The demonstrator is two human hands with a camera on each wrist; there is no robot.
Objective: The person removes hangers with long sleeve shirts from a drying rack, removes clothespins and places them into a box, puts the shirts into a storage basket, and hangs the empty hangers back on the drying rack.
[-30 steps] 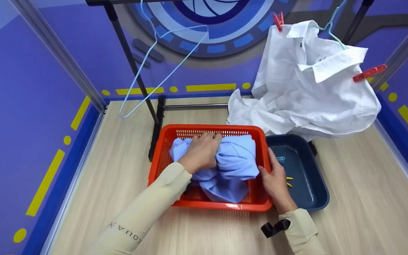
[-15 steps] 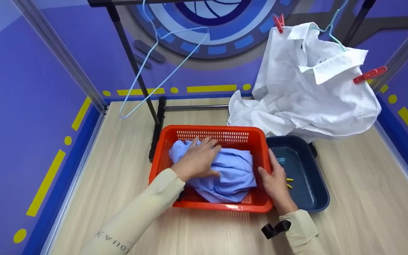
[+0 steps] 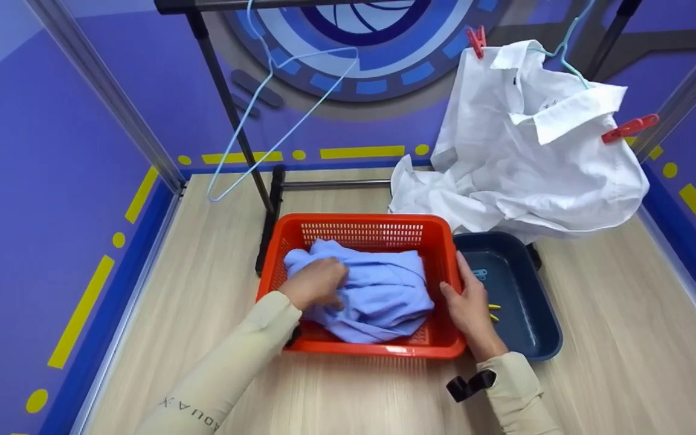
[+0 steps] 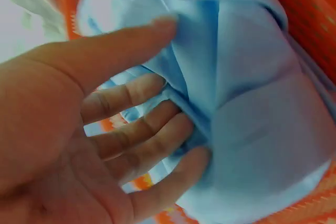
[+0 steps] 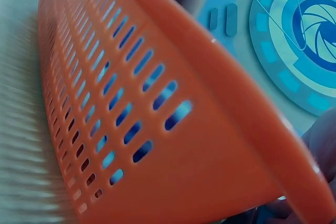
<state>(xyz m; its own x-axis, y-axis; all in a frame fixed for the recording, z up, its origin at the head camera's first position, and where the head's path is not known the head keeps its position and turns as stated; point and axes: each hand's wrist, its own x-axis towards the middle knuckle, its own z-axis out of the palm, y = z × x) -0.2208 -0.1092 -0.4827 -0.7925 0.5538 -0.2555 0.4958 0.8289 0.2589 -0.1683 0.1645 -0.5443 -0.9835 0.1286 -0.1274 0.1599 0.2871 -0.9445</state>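
The right grip [image 3: 469, 305] grasps the side of the red plastic basket [image 3: 378, 350], thumb over the rim and fingers outside. The left grip [image 3: 318, 283] is released: its fingers lie relaxed against the folds of the light-blue garment [image 3: 387, 293], thumb spread apart. That garment lies crumpled inside the basket. Just beside the basket, a dark-blue tray [image 3: 520, 296] holds blue and yellow clothespins. Behind, a white collared shirt [image 3: 535, 157] hangs, with red clothespins [image 3: 631, 128] at its shoulders.
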